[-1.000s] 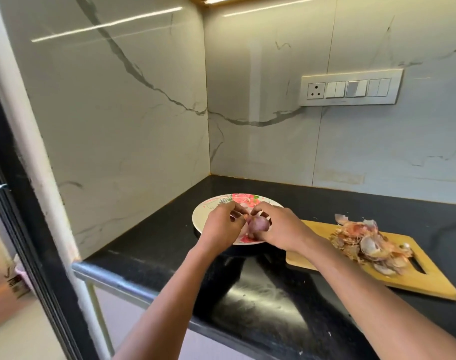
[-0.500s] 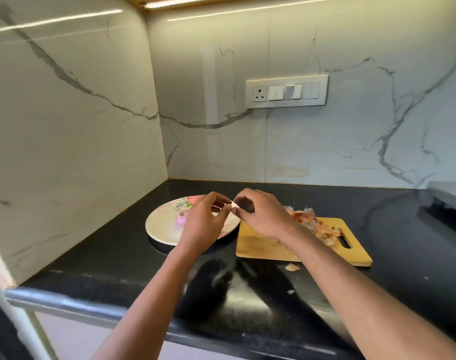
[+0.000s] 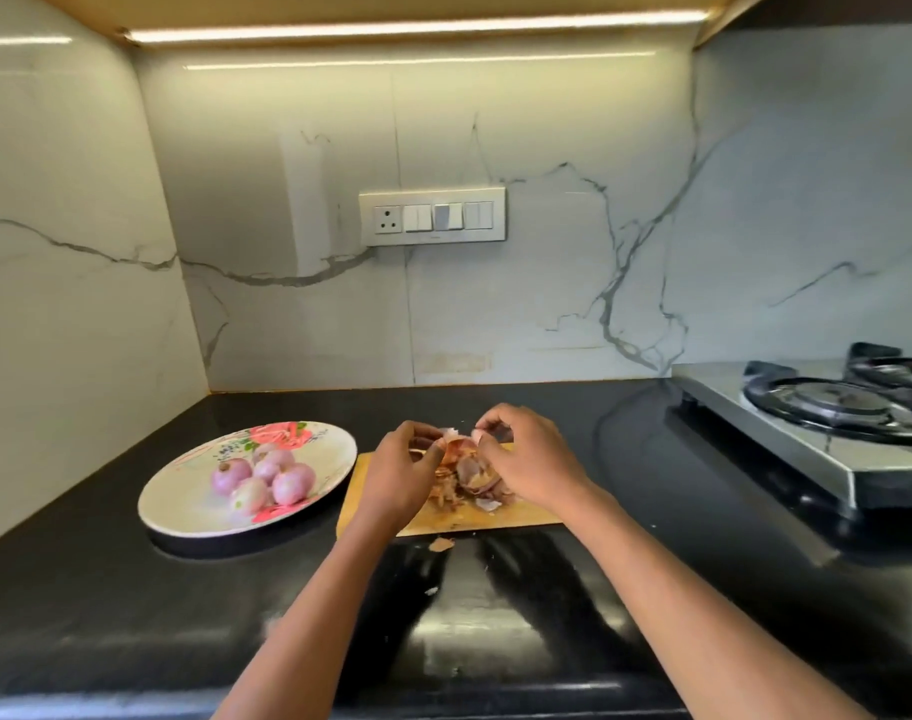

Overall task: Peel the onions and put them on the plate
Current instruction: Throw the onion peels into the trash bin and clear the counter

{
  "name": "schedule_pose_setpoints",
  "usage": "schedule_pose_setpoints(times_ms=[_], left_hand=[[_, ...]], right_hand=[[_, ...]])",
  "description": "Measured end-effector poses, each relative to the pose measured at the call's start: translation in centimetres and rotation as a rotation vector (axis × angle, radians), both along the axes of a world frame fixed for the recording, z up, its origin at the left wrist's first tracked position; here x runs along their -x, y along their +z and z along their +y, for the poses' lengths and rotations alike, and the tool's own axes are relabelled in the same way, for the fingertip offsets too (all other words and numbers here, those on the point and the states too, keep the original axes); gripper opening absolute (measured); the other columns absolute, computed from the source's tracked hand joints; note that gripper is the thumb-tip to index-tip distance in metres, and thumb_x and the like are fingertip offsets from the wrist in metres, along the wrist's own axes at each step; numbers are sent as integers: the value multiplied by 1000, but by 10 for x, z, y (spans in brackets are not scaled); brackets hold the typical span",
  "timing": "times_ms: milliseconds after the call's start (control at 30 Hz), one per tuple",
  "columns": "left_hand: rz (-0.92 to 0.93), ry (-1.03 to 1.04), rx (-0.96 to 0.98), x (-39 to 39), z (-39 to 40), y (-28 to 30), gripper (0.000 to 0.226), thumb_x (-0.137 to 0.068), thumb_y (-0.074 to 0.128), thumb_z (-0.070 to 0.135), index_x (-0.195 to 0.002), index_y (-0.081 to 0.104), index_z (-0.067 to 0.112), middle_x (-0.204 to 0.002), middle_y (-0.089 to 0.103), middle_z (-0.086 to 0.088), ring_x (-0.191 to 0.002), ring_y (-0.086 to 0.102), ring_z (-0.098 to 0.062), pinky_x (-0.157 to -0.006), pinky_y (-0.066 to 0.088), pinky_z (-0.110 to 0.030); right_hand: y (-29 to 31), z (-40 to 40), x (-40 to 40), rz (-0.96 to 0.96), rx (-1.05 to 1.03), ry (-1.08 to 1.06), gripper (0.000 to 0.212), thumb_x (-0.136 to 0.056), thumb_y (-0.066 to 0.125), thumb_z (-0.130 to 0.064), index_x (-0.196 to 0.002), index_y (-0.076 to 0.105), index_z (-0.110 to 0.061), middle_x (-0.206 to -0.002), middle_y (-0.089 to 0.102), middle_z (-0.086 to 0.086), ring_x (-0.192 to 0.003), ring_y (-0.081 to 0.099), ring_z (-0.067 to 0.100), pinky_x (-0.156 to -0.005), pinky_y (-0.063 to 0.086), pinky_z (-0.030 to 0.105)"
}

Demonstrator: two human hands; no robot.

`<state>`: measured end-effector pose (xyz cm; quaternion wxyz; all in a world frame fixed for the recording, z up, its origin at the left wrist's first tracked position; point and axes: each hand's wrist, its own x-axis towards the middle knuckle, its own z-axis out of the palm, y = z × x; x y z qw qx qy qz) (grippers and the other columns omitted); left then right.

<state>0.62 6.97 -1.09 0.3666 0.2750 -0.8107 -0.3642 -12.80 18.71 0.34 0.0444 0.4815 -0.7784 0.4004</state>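
**Asha:** Marble walls and a black counter (image 3: 131,615) fill the head view, with a gas stove (image 3: 828,407) at the right edge. Where do the hands sit?

**Ben:** Both are over the wooden cutting board (image 3: 495,519), just right of the plate (image 3: 183,517). The left hand (image 3: 399,472) and right hand (image 3: 529,459) have curled fingers pinching papery onion skin (image 3: 456,449) between them, above a heap of peels (image 3: 469,491).

**Asha:** Is there an onion inside that skin?

**Ben:** Possibly; the blur and the fingers hide it, so I cannot tell.

**Asha:** And the plate?

**Ben:** It holds about 5 peeled onions (image 3: 266,478), clustered near its middle. It lies to the left of both hands, so the left hand is nearer for any drop-off.

**Asha:** The board?

**Ben:** Only skins show on it, plus 1 scrap (image 3: 440,544) on the counter just in front.
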Motion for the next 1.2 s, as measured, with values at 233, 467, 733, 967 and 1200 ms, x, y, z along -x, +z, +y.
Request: schedule_pose_setpoints(times_ms=[233, 467, 733, 967, 1200], left_hand=[[-20, -1, 44, 9, 2, -6, 11, -99, 63, 35, -110, 61, 33, -117, 62, 4, -100, 58, -3, -85, 44, -22], [6, 20, 75, 7, 0, -12, 13, -98, 64, 34, -111, 61, 34, -117, 60, 7, -103, 55, -2, -87, 41, -21], [61, -24, -181, 3, -7, -15, 26, -105, 47, 43, -123, 57, 28, -122, 59, 6, -115, 57, -14, -92, 46, -31], [185, -97, -487, 2, -15, -15, 33, -107, 40, 46, -125, 59, 26, -133, 58, 0, -120, 55, -21, -96, 42, -33], [239, -109, -563, 6, -25, -15, 37, -107, 37, 48, -120, 63, 25, -131, 61, -6, -124, 55, -24, -111, 42, -39]], right_hand=[[-6, 7, 5, -64, 9, 7, 25, -100, 49, -53, -116, 58, -35, -123, 56, -11, -115, 56, 12, -100, 48, 35], [-17, 6, 4, -65, -15, 3, 31, -102, 44, -55, -122, 54, -33, -128, 53, -9, -119, 56, 14, -97, 47, 28], [-23, -3, -3, -257, -70, 97, 56, -101, 24, -65, -144, 41, -34, -150, 42, -2, -135, 45, 15, -108, 39, 30], [-17, -16, -4, -334, -2, 130, 45, -103, 28, -62, -122, 55, -31, -123, 61, -8, -117, 56, 11, -86, 51, 23], [-17, -30, 5, -370, -138, 181, 71, -90, 36, -81, -148, 39, -41, -155, 38, -3, -141, 41, 19, -110, 36, 38]])
